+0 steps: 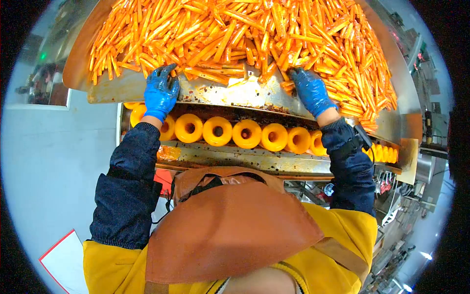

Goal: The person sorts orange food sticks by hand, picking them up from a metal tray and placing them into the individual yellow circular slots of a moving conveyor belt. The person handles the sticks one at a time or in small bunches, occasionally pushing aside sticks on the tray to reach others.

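Observation:
A big heap of glossy, orange, sauce-coated sticks [230, 36] covers a metal tray [215, 93]. My left hand [160, 95], in a blue glove with darkened fingertips, is at the tray's near left part, its fingers apart and touching the lower edge of the heap. On the right, my right hand [313, 93], gloved the same way, reaches in with its fingers stretched toward the sticks near the middle. Neither hand visibly grips a stick. Between the hands, bare metal with sauce stains and brown specks shows.
Below the tray's front edge runs a row of yellow, ring-shaped cups [247, 134] with open centres. A stained metal ledge [235, 158] lies nearer to me. My brown apron [230, 225] is close below. Machinery and a cluttered floor [401, 225] are at the right.

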A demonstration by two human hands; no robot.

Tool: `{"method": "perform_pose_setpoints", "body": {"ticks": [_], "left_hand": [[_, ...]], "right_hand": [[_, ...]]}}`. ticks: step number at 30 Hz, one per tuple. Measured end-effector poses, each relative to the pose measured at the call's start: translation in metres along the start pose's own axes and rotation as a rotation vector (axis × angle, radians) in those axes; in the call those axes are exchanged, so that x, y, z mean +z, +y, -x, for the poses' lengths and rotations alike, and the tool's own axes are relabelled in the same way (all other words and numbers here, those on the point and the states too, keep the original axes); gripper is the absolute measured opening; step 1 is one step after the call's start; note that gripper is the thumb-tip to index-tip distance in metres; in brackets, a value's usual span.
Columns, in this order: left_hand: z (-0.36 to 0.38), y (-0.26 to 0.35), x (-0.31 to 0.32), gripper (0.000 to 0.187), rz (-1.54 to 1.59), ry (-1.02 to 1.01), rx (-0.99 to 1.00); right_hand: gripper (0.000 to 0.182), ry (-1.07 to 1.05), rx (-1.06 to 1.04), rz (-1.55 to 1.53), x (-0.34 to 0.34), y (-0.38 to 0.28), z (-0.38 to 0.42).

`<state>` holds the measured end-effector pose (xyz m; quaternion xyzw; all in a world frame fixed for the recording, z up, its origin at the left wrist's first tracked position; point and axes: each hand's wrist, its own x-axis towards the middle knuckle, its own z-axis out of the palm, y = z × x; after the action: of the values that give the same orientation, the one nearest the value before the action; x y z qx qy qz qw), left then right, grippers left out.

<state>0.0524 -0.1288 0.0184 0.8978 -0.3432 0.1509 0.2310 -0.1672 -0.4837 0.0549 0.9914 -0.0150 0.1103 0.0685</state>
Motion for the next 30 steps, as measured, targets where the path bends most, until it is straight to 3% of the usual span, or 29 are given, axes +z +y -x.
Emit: {"method": "perform_pose_setpoints", "body": {"ticks": [2,3,7,12,14,16,18,20,22,23,24,30], "left_hand": [[0.0,0.002,-0.003,0.037,-0.001,-0.01,-0.009],[-0.001,0.003,-0.004,0.036,-0.004,-0.019,-0.025],[0.001,0.005,-0.004,0.036,0.023,0.012,-0.005],[0.0,0.004,-0.004,0.036,0.002,0.002,-0.003],[-0.001,0.006,-0.007,0.036,0.003,-0.004,-0.022],[0.001,0.007,-0.007,0.036,0.004,-0.015,-0.044],[0.0,0.005,-0.006,0.037,-0.015,0.005,-0.011],[0.001,0.004,-0.005,0.036,0.003,0.013,-0.012],[0.001,0.005,-0.005,0.037,-0.007,-0.015,-0.044],[0.001,0.006,-0.004,0.037,-0.009,-0.015,-0.043],[0.001,0.005,-0.004,0.037,-0.01,0.0,-0.026],[0.002,0.003,-0.003,0.038,0.008,-0.005,-0.017]], "right_hand": [[0.036,-0.404,-0.003,-0.035,0.004,-0.002,0.0],[0.033,-0.306,-0.019,-0.039,-0.003,-0.011,0.004],[0.028,-0.266,0.014,-0.117,-0.011,-0.017,0.002],[0.025,-0.366,0.034,-0.137,-0.016,-0.012,-0.002],[0.028,-0.106,0.116,-0.3,-0.041,-0.026,0.007],[0.03,-0.098,0.198,-0.394,-0.058,-0.05,0.016],[0.026,0.207,0.489,-1.077,-0.067,-0.078,0.031],[0.027,0.185,0.673,-1.515,-0.044,-0.112,0.048],[0.028,0.084,0.599,-1.34,-0.002,-0.136,0.062],[0.029,-0.044,0.549,-1.234,-0.002,-0.141,0.062],[0.027,-0.034,0.506,-1.132,-0.003,-0.144,0.061],[0.029,0.174,0.598,-1.386,-0.018,-0.164,0.037]]}}
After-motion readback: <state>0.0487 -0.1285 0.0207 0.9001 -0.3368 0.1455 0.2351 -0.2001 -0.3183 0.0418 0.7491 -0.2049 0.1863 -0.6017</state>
